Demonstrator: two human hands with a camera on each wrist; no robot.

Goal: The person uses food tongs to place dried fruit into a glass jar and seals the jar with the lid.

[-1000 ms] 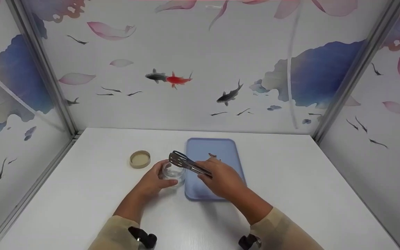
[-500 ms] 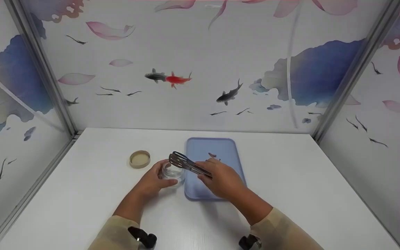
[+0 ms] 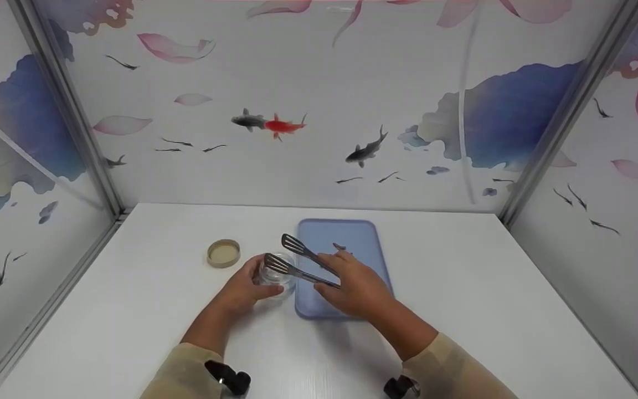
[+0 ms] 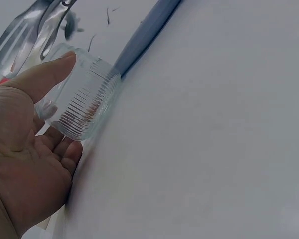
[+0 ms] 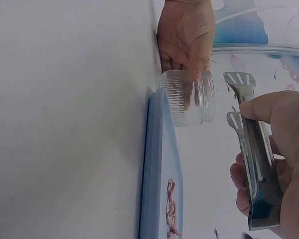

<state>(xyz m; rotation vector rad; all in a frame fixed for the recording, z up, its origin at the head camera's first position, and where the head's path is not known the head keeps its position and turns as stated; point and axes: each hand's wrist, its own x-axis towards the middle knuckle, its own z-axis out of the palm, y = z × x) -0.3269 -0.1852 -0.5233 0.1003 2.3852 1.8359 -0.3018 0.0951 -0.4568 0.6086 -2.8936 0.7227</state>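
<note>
My left hand [image 3: 244,288] grips a clear glass jar [image 4: 84,97] with ribbed lower sides, thumb on one side and fingers on the other. A reddish-brown patch shows through the ribs in the left wrist view; I cannot tell whether it lies inside. My right hand [image 3: 355,282] holds metal slotted tongs [image 5: 259,169] with their two arms spread apart. One tip is over the jar's mouth and the other is farther back, near the tray's edge. Nothing shows between the tips. Thin reddish-brown strips [image 5: 171,209] lie on the blue tray [image 3: 313,305], partly hidden by the right hand.
A round gold-coloured lid [image 3: 223,253] lies on the white table [image 3: 452,288], left of the jar. The tray is close beside the jar on its right. Printed panels [image 3: 308,66] enclose the table at the back and both sides.
The tongs' arms were close together above the jar; now they are spread, one tip farther back and the other nearer me. The left hand and jar have stayed in place.
</note>
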